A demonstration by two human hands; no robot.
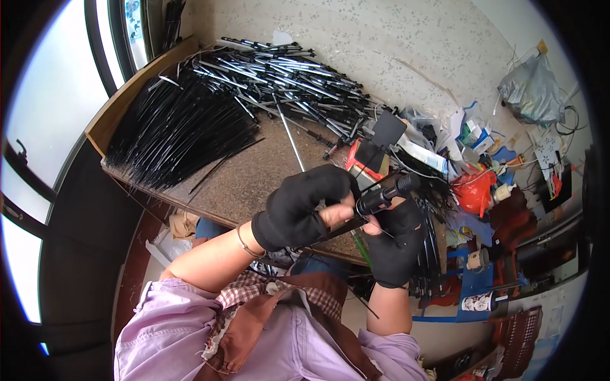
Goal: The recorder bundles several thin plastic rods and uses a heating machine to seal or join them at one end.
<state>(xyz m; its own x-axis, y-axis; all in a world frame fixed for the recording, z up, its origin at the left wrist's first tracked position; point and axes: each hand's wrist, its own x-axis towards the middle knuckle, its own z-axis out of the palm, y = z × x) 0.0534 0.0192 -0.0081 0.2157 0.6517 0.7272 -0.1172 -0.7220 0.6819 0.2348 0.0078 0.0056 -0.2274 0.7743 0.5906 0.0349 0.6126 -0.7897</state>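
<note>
Both my hands wear black gloves that leave the fingertips bare, and they meet over the near right part of the table. My left hand [308, 206] is closed, its fingertips pinched around a slim black rod [337, 232]. Close against it, my right hand [399, 244] is closed too, with its thumb at the rod's end. Just above the thumbs is a black cylindrical piece [381, 200] with a ribbed tip, tilted up to the right. How it joins the rod is hidden by my fingers. A silver rod [290, 136] reaches from the pile toward my left glove.
Thin black rods [181, 127] lie in a thick bundle at the left, against a wooden ledge [143, 89]. Silver and black rods [279, 70] are heaped at the back. To the right are a red box [368, 159], a red bag [475, 192] and more black rods [429, 247].
</note>
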